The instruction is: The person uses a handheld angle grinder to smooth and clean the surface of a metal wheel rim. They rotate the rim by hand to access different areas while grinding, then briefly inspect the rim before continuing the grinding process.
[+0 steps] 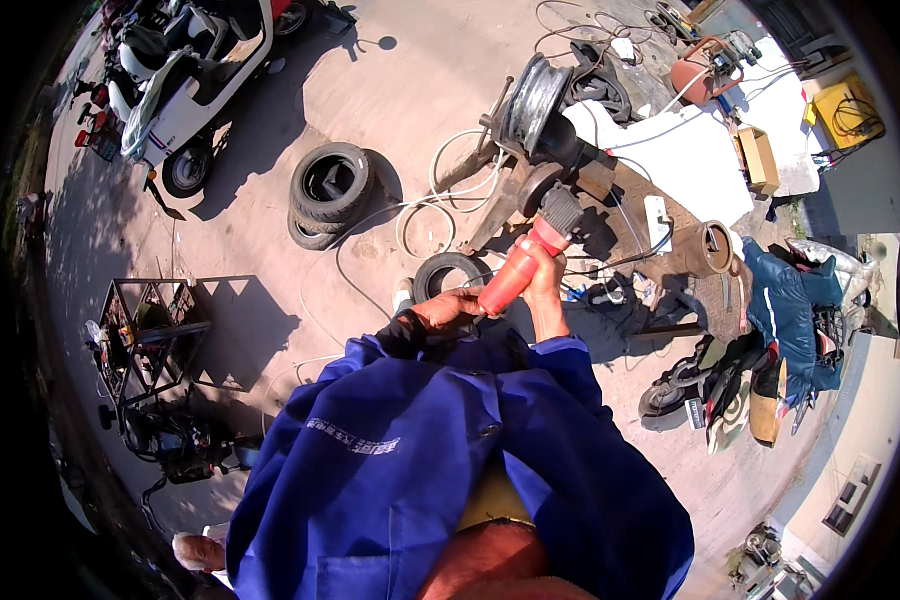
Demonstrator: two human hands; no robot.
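I hold a red power tool [510, 280] with a grey head, tilted up and away from me. My right hand [542, 270] is wrapped round its body, and my left hand [453, 306] is closed at its rear end. Just beyond the tool's head is a dark round disc, close to a metal wheel rim [530, 100] mounted on a rusty stand. Whether the head touches the disc, I cannot tell. A loose tyre [440, 266] lies below, partly hidden by my hands.
Stacked tyres [332, 180], looped hoses and a scooter [200, 80] are at left, with a metal frame [155, 330]. At right are a red compressor [695, 75], white sheeting, a yellow machine [840, 105] and piled parts. Another person [198, 550] is at the lower-left edge.
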